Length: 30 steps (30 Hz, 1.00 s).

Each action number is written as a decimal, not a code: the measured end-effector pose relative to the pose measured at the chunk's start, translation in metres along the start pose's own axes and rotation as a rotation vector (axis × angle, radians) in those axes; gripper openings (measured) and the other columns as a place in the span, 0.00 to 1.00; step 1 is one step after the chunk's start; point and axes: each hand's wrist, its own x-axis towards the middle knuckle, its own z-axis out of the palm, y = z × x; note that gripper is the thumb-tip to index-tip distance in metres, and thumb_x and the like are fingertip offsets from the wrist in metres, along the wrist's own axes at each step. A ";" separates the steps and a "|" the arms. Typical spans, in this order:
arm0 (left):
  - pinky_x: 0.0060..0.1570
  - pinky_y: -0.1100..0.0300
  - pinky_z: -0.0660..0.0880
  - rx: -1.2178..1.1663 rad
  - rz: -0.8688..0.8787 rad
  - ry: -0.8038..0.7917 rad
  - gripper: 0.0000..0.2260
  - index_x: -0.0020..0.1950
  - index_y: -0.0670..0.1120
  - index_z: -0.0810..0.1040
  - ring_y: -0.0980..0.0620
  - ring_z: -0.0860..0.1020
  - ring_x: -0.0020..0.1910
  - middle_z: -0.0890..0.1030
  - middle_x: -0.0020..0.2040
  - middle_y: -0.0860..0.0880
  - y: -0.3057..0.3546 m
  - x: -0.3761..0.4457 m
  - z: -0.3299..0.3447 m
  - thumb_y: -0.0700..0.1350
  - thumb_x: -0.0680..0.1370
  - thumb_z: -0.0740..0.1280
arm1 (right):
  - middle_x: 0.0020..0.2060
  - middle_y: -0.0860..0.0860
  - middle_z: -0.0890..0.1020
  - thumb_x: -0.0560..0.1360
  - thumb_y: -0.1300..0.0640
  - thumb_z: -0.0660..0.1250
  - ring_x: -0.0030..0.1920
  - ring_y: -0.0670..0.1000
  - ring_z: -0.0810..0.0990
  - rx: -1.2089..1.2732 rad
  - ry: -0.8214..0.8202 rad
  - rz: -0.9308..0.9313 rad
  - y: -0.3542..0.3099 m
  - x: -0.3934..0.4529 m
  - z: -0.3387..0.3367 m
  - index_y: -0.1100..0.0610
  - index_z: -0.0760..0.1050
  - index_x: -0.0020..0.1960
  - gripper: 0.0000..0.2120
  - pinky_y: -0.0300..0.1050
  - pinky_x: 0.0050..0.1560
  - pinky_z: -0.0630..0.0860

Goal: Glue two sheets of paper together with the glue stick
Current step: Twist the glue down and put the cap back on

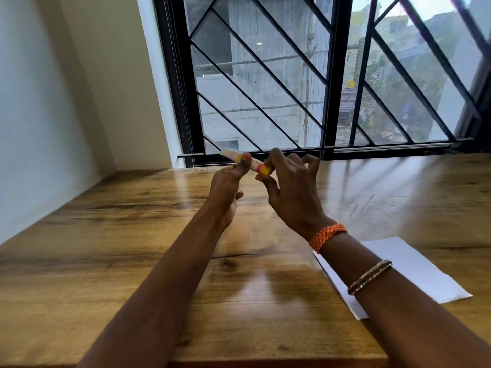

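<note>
The glue stick (245,161) is held up in the air above the far part of the wooden surface (132,235), lying nearly level and tilted a little, its pale end pointing left and away toward the window (305,75), its yellow and pink end toward the right; the left hand (225,192) holds it about the middle, thumb curled over the barrel from the near side and the other fingers mostly hidden behind; the right hand (289,187) pinches the yellow end between thumb and forefinger, while its remaining fingers stand bent and spread, touching nothing that can be seen; whether a cap is on the pale end cannot be told, since that end is blurred; both forearms reach out from the near edge, well above the wood; the right wrist wears an orange braided band (328,236), and further down the forearm sits a thin metal bangle (369,277); white paper (414,272) lies flat on the surface near the right, partly under that forearm, well apart from the stick, and how many sheets it holds cannot be told; a white wall (53,88) closes the left side.
</note>
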 end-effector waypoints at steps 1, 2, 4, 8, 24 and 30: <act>0.60 0.51 0.63 -0.014 0.004 -0.001 0.06 0.45 0.50 0.74 0.52 0.66 0.60 0.72 0.46 0.57 0.000 0.000 0.001 0.51 0.77 0.64 | 0.40 0.49 0.80 0.70 0.60 0.71 0.41 0.52 0.77 0.009 0.018 0.009 0.001 0.001 0.000 0.57 0.71 0.49 0.11 0.45 0.46 0.55; 0.60 0.50 0.63 -0.033 0.009 0.000 0.05 0.44 0.51 0.74 0.52 0.66 0.59 0.72 0.45 0.58 0.000 0.000 0.002 0.51 0.77 0.64 | 0.40 0.49 0.80 0.70 0.60 0.71 0.41 0.51 0.78 0.047 0.032 0.037 0.000 0.001 0.000 0.57 0.71 0.50 0.12 0.44 0.46 0.54; 0.62 0.49 0.63 -0.074 0.017 -0.003 0.04 0.44 0.52 0.75 0.53 0.66 0.59 0.73 0.45 0.60 -0.001 0.001 0.003 0.50 0.78 0.63 | 0.40 0.48 0.78 0.71 0.60 0.71 0.41 0.49 0.76 0.146 0.052 0.103 -0.001 0.001 0.001 0.58 0.70 0.50 0.12 0.43 0.47 0.55; 0.63 0.50 0.62 -0.123 0.004 -0.039 0.07 0.51 0.49 0.78 0.55 0.68 0.58 0.76 0.47 0.59 -0.002 0.003 0.001 0.49 0.78 0.63 | 0.37 0.45 0.75 0.70 0.56 0.71 0.34 0.41 0.70 0.231 0.062 0.171 -0.005 0.001 0.000 0.57 0.69 0.47 0.12 0.43 0.44 0.56; 0.57 0.51 0.65 -0.037 0.097 -0.135 0.10 0.42 0.49 0.78 0.59 0.73 0.52 0.79 0.48 0.54 -0.006 0.000 0.000 0.53 0.77 0.63 | 0.32 0.50 0.78 0.78 0.56 0.64 0.31 0.50 0.77 0.542 -0.054 0.269 -0.006 0.002 -0.008 0.57 0.67 0.47 0.07 0.45 0.36 0.73; 0.58 0.51 0.65 -0.052 0.099 -0.149 0.08 0.42 0.49 0.78 0.59 0.73 0.51 0.81 0.45 0.56 -0.004 0.001 -0.001 0.51 0.76 0.63 | 0.40 0.46 0.79 0.74 0.57 0.69 0.39 0.44 0.75 0.190 0.036 0.101 -0.002 -0.001 -0.008 0.57 0.68 0.55 0.14 0.40 0.46 0.59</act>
